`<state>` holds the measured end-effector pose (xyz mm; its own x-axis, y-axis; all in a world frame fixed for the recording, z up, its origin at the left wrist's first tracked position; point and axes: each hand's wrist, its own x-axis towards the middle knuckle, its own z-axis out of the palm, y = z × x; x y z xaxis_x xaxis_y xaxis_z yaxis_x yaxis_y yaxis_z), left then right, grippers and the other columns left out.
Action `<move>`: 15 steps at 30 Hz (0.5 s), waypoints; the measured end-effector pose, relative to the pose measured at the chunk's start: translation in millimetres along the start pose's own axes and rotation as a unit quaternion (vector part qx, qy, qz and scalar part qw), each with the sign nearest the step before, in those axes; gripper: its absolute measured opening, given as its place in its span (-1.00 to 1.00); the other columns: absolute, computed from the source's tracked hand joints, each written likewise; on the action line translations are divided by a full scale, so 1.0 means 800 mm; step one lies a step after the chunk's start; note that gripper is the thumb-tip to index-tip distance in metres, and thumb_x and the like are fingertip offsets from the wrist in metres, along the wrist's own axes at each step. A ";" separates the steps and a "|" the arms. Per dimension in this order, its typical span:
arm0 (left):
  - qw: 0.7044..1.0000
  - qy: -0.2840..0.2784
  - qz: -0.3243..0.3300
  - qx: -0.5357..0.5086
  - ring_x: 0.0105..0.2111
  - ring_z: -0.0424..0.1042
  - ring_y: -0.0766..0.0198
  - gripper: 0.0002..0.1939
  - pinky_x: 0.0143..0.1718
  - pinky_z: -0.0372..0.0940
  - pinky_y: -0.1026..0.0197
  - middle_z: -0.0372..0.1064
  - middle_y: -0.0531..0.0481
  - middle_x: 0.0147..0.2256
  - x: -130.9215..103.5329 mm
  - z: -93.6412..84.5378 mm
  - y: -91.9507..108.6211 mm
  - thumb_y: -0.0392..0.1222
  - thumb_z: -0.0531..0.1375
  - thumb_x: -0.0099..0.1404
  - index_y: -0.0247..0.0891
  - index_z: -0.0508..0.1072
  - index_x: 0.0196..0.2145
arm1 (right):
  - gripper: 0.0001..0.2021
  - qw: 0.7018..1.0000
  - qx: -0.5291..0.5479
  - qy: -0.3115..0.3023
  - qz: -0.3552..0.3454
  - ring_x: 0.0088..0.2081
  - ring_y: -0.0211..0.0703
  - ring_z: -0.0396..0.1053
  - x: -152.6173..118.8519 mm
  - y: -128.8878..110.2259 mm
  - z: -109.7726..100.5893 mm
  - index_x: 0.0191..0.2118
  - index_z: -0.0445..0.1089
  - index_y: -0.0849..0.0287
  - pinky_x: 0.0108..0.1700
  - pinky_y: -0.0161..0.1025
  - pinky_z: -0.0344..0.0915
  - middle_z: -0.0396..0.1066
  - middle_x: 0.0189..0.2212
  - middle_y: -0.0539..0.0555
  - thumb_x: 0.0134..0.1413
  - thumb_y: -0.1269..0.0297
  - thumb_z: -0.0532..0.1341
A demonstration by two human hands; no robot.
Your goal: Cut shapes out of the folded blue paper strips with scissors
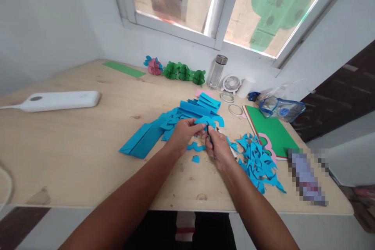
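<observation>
Folded blue paper [146, 137] lies left of the blue cutout [205, 119]. Left hand [185, 133]: pinching the cutout, which is over the table [88, 144], between both hands. Right hand [218, 143]: closed around scissors [209, 137], blades at the cutout. Right of the cutout: heap of blue scraps [258, 158]; farther right, green sheet [272, 127].

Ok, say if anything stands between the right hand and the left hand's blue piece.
Nothing visible does: the dark tool in the right hand seems to reach the blue piece in the left hand. Folded blue paper lies beyond.
</observation>
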<state>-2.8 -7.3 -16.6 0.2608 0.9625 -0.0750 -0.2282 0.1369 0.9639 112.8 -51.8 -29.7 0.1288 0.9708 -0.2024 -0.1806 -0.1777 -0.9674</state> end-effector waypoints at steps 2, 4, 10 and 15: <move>1.000 -0.003 0.000 -0.006 -0.54 0.32 0.29 -0.76 -0.43 0.25 0.23 0.39 0.02 -0.59 -0.001 0.000 0.001 -0.05 0.31 -0.11 -0.29 0.42 -0.61 | -0.57 1.000 0.001 0.000 0.000 -0.83 -0.44 -0.15 -0.001 -0.001 0.001 -0.51 0.30 0.18 -0.75 -0.35 -0.26 0.04 -0.85 -0.19 -0.03 -0.14 0.16; 1.000 0.000 0.005 -0.010 -0.54 0.31 0.30 -0.77 -0.43 0.24 0.23 0.38 0.02 -0.60 -0.002 0.000 0.001 -0.07 0.31 -0.10 -0.29 0.41 -0.61 | -0.57 1.000 0.000 0.000 0.001 -0.83 -0.45 -0.14 -0.002 -0.003 0.002 -0.52 0.29 0.19 -0.75 -0.36 -0.26 0.04 -0.85 -0.19 -0.05 -0.15 0.17; 1.000 0.010 0.003 -0.020 -0.54 0.31 0.31 -0.77 -0.45 0.21 0.24 0.39 0.01 -0.59 -0.001 0.000 0.001 -0.09 0.31 -0.11 -0.30 0.41 -0.60 | -0.58 1.000 0.006 -0.003 0.001 -0.83 -0.46 -0.15 -0.005 -0.006 0.004 -0.50 0.30 0.20 -0.75 -0.36 -0.28 0.04 -0.84 -0.19 -0.04 -0.13 0.18; 1.000 0.021 0.005 -0.022 -0.56 0.29 0.31 -0.76 -0.48 0.18 0.25 0.36 0.05 -0.63 0.004 -0.001 -0.003 -0.09 0.33 -0.16 -0.30 0.40 -0.61 | -0.57 1.000 0.016 -0.002 0.000 -0.83 -0.46 -0.15 -0.008 -0.009 0.007 -0.50 0.31 0.20 -0.75 -0.36 -0.29 0.02 -0.85 -0.20 -0.06 -0.14 0.20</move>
<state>-2.5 -4.1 -19.1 0.2184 0.9727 -0.0781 -0.2715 0.1374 0.9526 108.0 -56.1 -20.6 0.1238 0.9715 -0.2023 -0.2113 -0.1734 -0.9619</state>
